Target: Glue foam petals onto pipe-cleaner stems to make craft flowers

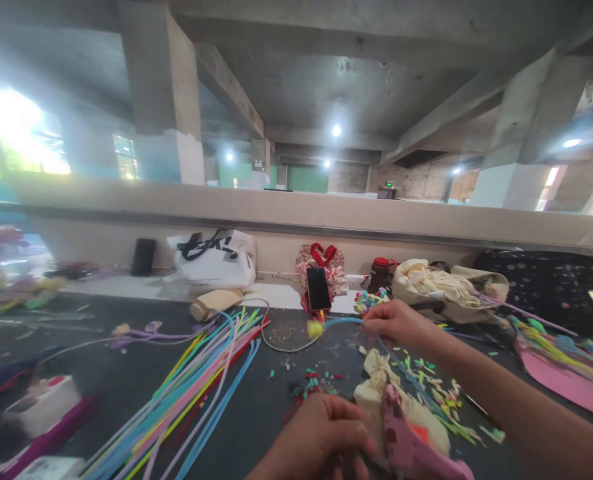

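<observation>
My left hand [321, 437] is low at the bottom centre, fingers curled shut next to a pink glue gun [411, 447] that lies over a cream cloth lump [376, 393]; whether it grips the gun is hidden. My right hand [399, 323] reaches forward, fingers pinched on a blue stem [346, 322] tipped with a small yellow ball [315, 329]. Coloured scraps [441, 400] litter the dark table [271, 407] beneath that arm.
A fan of long coloured sticks [196, 387] lies to the left. A black phone [319, 289] leans on a red bag, with a white bag [213, 263], a red-lidded jar [381, 273] and a cream cloth bag [441, 283] along the back ledge. Pink sheet [566, 383] at right.
</observation>
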Tool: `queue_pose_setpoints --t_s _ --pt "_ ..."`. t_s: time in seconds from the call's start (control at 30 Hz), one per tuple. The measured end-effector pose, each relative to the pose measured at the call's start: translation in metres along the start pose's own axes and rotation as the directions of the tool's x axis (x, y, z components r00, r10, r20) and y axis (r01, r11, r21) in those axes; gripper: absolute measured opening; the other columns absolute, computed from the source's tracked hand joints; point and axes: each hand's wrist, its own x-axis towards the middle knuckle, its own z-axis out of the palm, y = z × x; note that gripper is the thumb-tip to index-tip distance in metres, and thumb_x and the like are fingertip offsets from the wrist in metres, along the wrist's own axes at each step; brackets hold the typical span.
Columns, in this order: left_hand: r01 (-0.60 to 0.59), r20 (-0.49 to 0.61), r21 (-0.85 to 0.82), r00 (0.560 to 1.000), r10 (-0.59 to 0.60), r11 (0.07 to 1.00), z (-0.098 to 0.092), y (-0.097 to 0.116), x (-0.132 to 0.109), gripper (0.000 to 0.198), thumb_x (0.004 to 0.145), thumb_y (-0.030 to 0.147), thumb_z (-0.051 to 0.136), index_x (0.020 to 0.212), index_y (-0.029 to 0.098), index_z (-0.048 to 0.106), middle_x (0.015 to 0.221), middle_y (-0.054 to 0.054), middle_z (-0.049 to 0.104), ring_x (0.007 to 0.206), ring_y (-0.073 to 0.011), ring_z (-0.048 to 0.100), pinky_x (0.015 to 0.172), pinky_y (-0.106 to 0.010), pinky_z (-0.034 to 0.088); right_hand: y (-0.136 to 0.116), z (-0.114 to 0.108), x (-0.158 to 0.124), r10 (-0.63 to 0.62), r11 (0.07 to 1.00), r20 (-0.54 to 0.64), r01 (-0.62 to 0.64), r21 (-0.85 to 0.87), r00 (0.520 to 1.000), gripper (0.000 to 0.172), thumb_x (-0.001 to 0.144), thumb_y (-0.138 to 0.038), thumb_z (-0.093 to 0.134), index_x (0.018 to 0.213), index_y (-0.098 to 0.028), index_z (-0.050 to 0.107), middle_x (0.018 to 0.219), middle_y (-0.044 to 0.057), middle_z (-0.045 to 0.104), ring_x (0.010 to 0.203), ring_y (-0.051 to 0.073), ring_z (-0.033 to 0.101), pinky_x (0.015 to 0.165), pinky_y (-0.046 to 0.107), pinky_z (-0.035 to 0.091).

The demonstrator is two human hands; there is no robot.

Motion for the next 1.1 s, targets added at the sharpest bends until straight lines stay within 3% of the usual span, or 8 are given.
queue_pose_setpoints --t_s 0.17,0.33,0.5,0.63,0.73,0.9,1.1 --pt "-0.007 -0.102 0.083 0.995 0.015 0.997 -0.005 -0.009 0.013 0.018 0.055 0.028 0.062 0.061 0.016 0.05 0.046 0.003 0.057 0.03 -0.0041 0.043 0.03 -0.013 0.024 0.024 -0.013 0.02 -0.018 0.988 -0.038 0.012 -0.155 0.999 0.021 0.071 -0.028 0.048 0.059 -0.014 0.058 0.049 -0.002 0.056 0.037 0.007 0.042 0.039 0.017 0.029" --pt "-0.121 -0.232 -0.017 0.966 0.114 0.992 -0.015 -0.011 0.018 0.035 0.058 0.049 0.057 0.054 0.02 0.038 0.034 0.011 0.038 0.024 -0.0022 0.027 0.029 -0.014 0.015 0.052 -0.013 0.028 -0.098 0.94 -0.175 0.033 -0.34 0.98 0.016 0.068 -0.02 0.049 0.058 -0.015 0.061 0.051 -0.002 0.052 0.049 0.01 0.043 0.046 0.02 0.025" --pt "-0.179 -0.308 -0.112 0.942 0.137 0.977 -0.017 -0.003 0.016 0.04 0.053 0.051 0.062 0.05 0.019 0.037 0.033 0.012 0.031 0.026 -0.0005 0.018 0.03 -0.014 0.013 0.079 -0.007 0.032 -0.126 0.918 -0.222 0.028 -0.397 0.967 0.022 0.074 -0.025 0.045 0.065 -0.015 0.062 0.057 0.0 0.056 0.053 0.011 0.046 0.049 0.02 0.027" --pt "-0.173 -0.37 -0.115 0.921 0.119 0.978 -0.017 0.0 0.017 0.042 0.053 0.054 0.062 0.049 0.019 0.038 0.033 0.011 0.03 0.028 -0.0012 0.019 0.031 -0.015 0.013 0.087 -0.001 0.032 -0.153 0.915 -0.219 0.055 -0.399 0.964 0.028 0.079 -0.03 0.04 0.07 -0.015 0.062 0.056 -0.001 0.056 0.052 0.011 0.047 0.049 0.019 0.03" --pt "-0.212 -0.432 -0.052 0.886 0.17 0.976 -0.019 -0.002 0.019 0.043 0.055 0.055 0.06 0.047 0.019 0.037 0.032 0.011 0.029 0.028 -0.0019 0.021 0.031 -0.015 0.013 0.089 0.002 0.034 -0.175 0.909 -0.204 0.078 -0.41 0.963 0.029 0.08 -0.03 0.04 0.07 -0.015 0.062 0.055 -0.001 0.056 0.051 0.011 0.048 0.049 0.019 0.031" --pt "-0.289 -0.48 0.121 0.82 0.311 0.95 -0.019 -0.01 0.024 0.042 0.06 0.059 0.051 0.053 0.018 0.045 0.04 0.006 0.047 0.026 -0.0014 0.025 0.029 -0.016 0.012 0.091 0.009 0.043 -0.201 0.885 -0.197 0.092 -0.457 0.959 0.025 0.079 -0.026 0.042 0.074 -0.015 0.063 0.063 0.002 0.061 0.058 0.013 0.053 0.054 0.02 0.033" --pt "-0.297 -0.483 0.212 0.797 0.364 0.931 -0.021 -0.011 0.026 0.036 0.061 0.052 0.053 0.058 0.017 0.048 0.048 0.004 0.054 0.025 -0.0011 0.028 0.028 -0.015 0.016 0.092 0.019 0.052 -0.22 0.854 -0.184 0.098 -0.511 0.958 0.022 0.079 -0.022 0.043 0.075 -0.017 0.064 0.076 0.005 0.064 0.073 0.015 0.055 0.065 0.022 0.035"
